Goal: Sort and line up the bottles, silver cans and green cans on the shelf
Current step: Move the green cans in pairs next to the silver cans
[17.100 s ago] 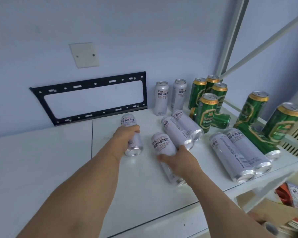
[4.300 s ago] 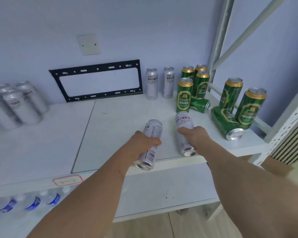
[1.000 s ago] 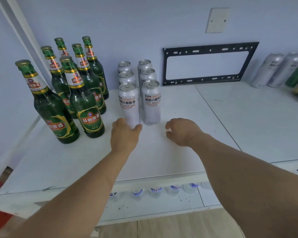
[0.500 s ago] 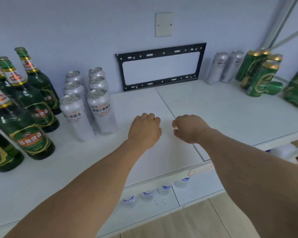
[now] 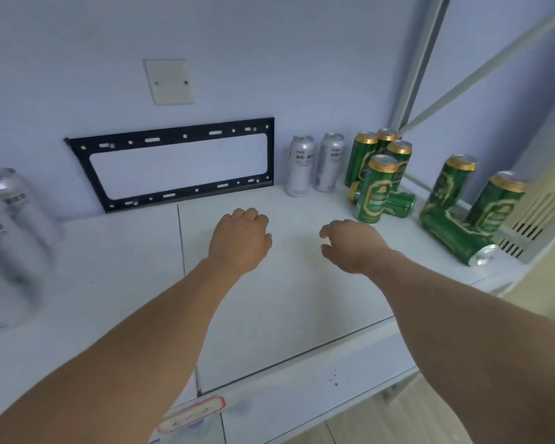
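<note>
My left hand and my right hand hover over the white shelf, fingers loosely curled, holding nothing. Two silver cans stand upright at the back wall, ahead and right of my hands. Beside them stand several green cans; one small green can lies on its side behind the front one. Two more green cans stand at the far right, with another green can lying flat before them. Blurred silver cans stand at the left edge.
A black metal bracket leans against the wall behind the shelf, below a white wall plate. White shelf uprights rise at the right. A red-bordered label sits on the shelf's front edge.
The view has swung right: the bottles have left the frame and the lined-up silver cans sit at the left edge. Both empty hands have moved right toward the remaining cans.
</note>
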